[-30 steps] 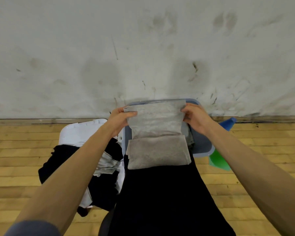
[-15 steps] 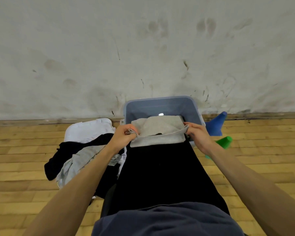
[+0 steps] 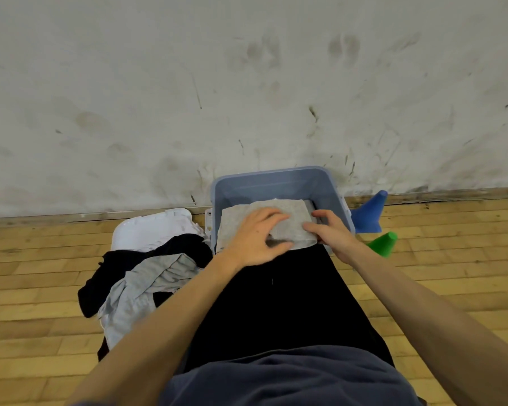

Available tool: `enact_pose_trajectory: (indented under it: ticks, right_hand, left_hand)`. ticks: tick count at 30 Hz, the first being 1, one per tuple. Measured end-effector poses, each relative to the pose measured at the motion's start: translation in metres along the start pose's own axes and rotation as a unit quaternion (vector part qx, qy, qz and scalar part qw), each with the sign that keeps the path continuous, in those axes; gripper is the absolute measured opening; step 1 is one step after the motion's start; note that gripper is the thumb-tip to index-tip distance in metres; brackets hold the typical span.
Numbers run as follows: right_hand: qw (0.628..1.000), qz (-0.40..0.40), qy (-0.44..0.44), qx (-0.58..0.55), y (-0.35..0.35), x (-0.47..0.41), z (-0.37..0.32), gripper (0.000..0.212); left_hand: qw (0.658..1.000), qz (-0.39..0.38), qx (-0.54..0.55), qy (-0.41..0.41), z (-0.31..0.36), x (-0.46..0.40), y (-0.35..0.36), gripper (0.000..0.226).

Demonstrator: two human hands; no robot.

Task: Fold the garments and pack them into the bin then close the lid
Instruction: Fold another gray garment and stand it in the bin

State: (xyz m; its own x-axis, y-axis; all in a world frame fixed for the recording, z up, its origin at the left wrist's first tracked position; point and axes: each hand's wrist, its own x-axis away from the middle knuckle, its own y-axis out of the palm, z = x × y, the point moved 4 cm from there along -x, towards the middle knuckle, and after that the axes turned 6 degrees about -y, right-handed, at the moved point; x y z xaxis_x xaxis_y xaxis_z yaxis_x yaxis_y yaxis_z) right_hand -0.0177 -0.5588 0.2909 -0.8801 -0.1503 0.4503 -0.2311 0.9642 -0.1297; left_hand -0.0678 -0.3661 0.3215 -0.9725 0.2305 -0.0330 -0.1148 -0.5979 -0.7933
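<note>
Both arms reach forward from the bottom of the view, over the black lap, toward the bin [image 3: 276,183]. The left hand [image 3: 254,240] lies palm down on the folded grey garment [image 3: 294,218], with its fingers spread and only slightly bent; it presses flat on the cloth and does not grip it. The right hand [image 3: 333,234] is at the right edge of the same garment. Its fingers point to the left and touch the cloth's edge, with the thumb low near the front corner. I cannot tell if it pinches the edge or only touches it.

The garment is a compact folded grey packet. It rests at the front of the open blue-grey bin, under the left hand and just to the left of the right hand. Its near edge lies over the bin's front rim, next to the lap. The bin stands on the wooden floor [image 3: 41,273], against the white, dirty wall [image 3: 159,83].

To the left of the bin, the white lid [image 3: 147,230] lies on the floor. A pile of clothes [image 3: 147,282], black and light grey, not folded, partly covers it. To the right of the bin are a blue cone [image 3: 370,213] and a green cone [image 3: 383,244], both tipped on the floor.
</note>
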Motion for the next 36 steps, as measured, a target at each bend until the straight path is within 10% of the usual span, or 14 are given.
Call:
enact_pose_trajectory:
  ticks: [5,13,23,28,36]
  right_hand:
    - [0.993,0.024,-0.074,-0.087,0.006,0.000,-0.026,0.031]
    - [0.980,0.000,-0.139,-0.140,0.019,-0.003,-0.086,0.021]
    - [0.957,-0.020,-0.155,-0.242,0.006,-0.042,-0.101,0.025]
    - [0.940,-0.110,-0.136,-0.294,0.002,-0.062,-0.108,0.087]
    - [0.970,0.048,-0.019,-0.238,-0.034,-0.137,-0.036,0.024]
  left_hand:
    - [0.991,-0.028,-0.124,-0.028,0.003,-0.012,0.022,0.098]
    - [0.965,0.170,0.131,-0.154,0.000,-0.041,-0.029,0.023]
    - [0.679,0.111,0.679,-0.258,0.004,-0.112,-0.118,0.043]
    - [0.648,0.060,0.717,-0.249,-0.007,-0.167,-0.097,0.049]
    - [0.654,0.035,0.663,-0.362,-0.076,-0.255,0.022,0.055]
